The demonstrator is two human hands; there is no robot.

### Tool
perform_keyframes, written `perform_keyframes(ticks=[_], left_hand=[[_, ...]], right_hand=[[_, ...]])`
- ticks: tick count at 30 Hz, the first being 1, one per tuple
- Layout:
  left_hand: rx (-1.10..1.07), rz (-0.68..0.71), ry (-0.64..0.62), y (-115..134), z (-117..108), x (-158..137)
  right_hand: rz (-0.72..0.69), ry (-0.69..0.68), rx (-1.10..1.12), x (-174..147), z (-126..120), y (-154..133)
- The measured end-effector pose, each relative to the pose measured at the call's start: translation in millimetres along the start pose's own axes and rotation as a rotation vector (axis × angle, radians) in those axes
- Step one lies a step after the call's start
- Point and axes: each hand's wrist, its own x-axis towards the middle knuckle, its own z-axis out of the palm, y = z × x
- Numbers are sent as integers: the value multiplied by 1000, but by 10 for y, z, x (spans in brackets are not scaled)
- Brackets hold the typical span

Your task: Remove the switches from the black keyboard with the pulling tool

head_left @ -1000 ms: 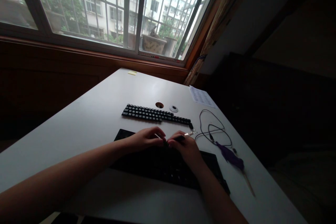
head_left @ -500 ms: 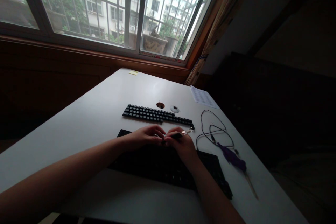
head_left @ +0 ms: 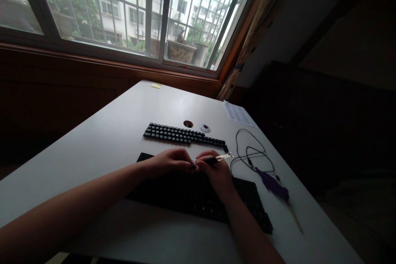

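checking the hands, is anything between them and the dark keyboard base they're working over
Nothing visible. The left hand and right hand lie right over the dark keyboard base; the right hand grips a thin metal-tipped tool. The row of keycaps lies beyond.

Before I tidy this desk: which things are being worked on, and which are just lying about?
In use:
left hand and right hand over the dark keyboard base
slim tool held in the right hand

Lying about:
row of keycaps
black cable
purple brush
paper sheet
yellow note
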Motion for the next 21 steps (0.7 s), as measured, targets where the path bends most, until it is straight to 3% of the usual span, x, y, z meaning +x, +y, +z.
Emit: perform_keyframes(ticks=[7,12,21], left_hand=[[-10,-49,50,-51,-25,-3],[-109,-88,111,-41,-11,-3],[-172,-118,123,-63,-2,2]], right_hand=[[46,134,62,-20,-25,78],[40,219,-37,-42,-62,34],[24,226,-111,-93,-71,20]])
